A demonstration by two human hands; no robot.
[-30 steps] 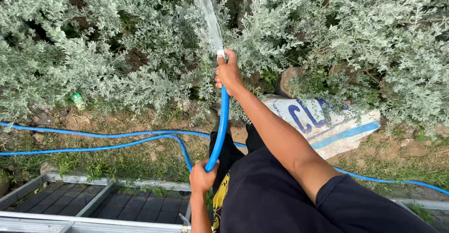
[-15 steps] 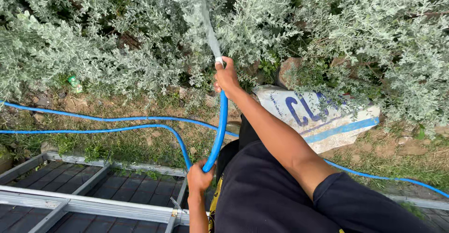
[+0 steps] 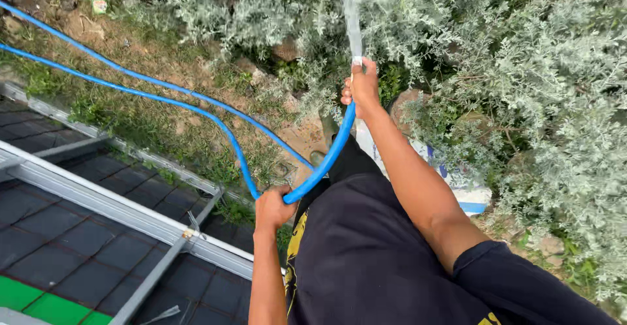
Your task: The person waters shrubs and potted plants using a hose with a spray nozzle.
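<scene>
We see the right hand stretched out toward twelve o'clock, its fingers closed around the end of a long blue flexible plastic hose. A thin stream of water leaves the hose tip and runs up toward twelve o'clock into the silvery-grey leafy shrubs that fill the view from twelve to three o'clock. From that hand the hose curves down toward seven o'clock to the left hand, which is curled shut around it near the middle of the view. Beyond the left hand the hose loops away toward ten o'clock in two lines across a strip of patchy grass and bare soil. At eight o'clock lies a dark panel of square cells with a grey metal frame. A white and blue sack lies partly hidden at three o'clock, behind the right forearm.
</scene>
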